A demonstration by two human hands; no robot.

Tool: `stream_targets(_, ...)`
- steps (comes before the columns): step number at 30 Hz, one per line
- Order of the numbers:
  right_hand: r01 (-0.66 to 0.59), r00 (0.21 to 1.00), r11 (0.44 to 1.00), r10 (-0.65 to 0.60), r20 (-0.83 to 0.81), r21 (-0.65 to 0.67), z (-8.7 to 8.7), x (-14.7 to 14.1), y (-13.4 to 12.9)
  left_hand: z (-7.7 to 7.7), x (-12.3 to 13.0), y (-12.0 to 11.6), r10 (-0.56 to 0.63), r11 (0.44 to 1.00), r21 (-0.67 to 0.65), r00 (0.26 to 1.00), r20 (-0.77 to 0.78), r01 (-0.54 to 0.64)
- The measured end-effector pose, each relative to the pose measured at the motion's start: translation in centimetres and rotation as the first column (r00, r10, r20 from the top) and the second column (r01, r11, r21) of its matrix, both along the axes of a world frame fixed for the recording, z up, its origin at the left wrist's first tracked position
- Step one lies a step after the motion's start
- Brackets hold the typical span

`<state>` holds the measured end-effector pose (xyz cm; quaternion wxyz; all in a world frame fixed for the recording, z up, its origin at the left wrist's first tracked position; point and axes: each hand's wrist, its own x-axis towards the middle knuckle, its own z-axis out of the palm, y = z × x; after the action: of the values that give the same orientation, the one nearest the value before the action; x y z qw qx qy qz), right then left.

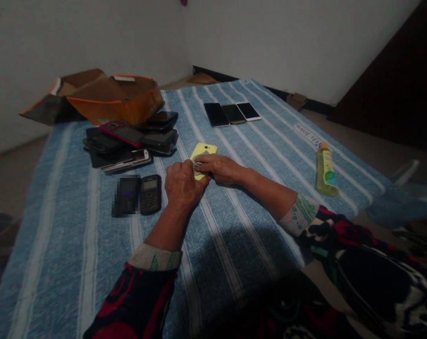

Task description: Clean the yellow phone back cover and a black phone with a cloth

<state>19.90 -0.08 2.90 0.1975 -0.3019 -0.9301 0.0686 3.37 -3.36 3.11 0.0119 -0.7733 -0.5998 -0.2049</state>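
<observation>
A yellow phone (210, 149), its back with a small camera facing up, lies on the blue striped cloth (234, 212). My left hand (181, 183) grips its near left edge with curled fingers. Bent over the phone's back, my right hand (222, 168) pinches a crumpled greyish cloth (199, 158) against it. The phone's lower part is partly hidden by both hands. Left of my left hand are a black keypad phone (150, 194) and a dark, pixelated item (127, 195).
A pile of phones (128, 141) sits at the left, before an open orange-brown box (118, 101). Three phones (234, 113) lie side by side at the back. A bottle of yellow-green liquid (325, 172) lies at the right.
</observation>
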Motion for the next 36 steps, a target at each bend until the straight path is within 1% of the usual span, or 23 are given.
stream_targets(3, 0.013, 1.000, 1.000, -0.013, -0.010, 0.018, -0.4, 0.2, 0.5, 0.0, 0.0, -0.1, -0.005, 1.000, 0.009, 1.000, -0.011, 0.005)
stream_targets(8, 0.077, 0.996, 0.997, -0.075, -0.042, 0.027, -0.9, 0.9, 1.5, 0.0, 0.0, -0.3, 0.014, 1.000, 0.025, 1.000, -0.014, -0.014)
stream_targets(13, 0.096, 0.995, 0.995, -0.096, -0.016, 0.030, -0.8, 1.0, 1.2, -0.1, -0.1, -0.3, 0.002, 1.000, 0.012, 1.000, -0.030, -0.002)
stream_targets(18, 0.037, 0.999, 0.999, -0.037, -0.017, -0.014, -0.3, 0.5, 0.0, -0.1, -0.2, -0.2, -0.017, 1.000, 0.009, 1.000, -0.026, 0.017)
stream_targets(22, -0.018, 1.000, 0.999, 0.017, -0.024, -0.040, 0.1, 0.1, -0.5, -0.1, 0.0, -0.2, -0.011, 1.000, 0.022, 1.000, -0.027, 0.012)
stream_targets(27, -0.019, 0.999, 0.998, 0.017, -0.038, -0.056, -0.2, -0.8, -0.1, 0.0, 0.0, -0.2, -0.008, 0.999, 0.040, 1.000, -0.017, 0.008)
stream_targets(32, -0.015, 0.999, 0.998, 0.011, -0.053, -0.065, -0.8, -1.8, 0.6, 0.3, -0.1, -0.1, 0.000, 1.000, -0.018, 1.000, -0.005, 0.000)
stream_targets(36, -0.030, 0.997, 0.998, 0.027, -0.068, -0.053, -0.7, -1.8, 0.5, 0.3, -0.1, -0.2, -0.007, 1.000, -0.016, 1.000, 0.000, 0.007)
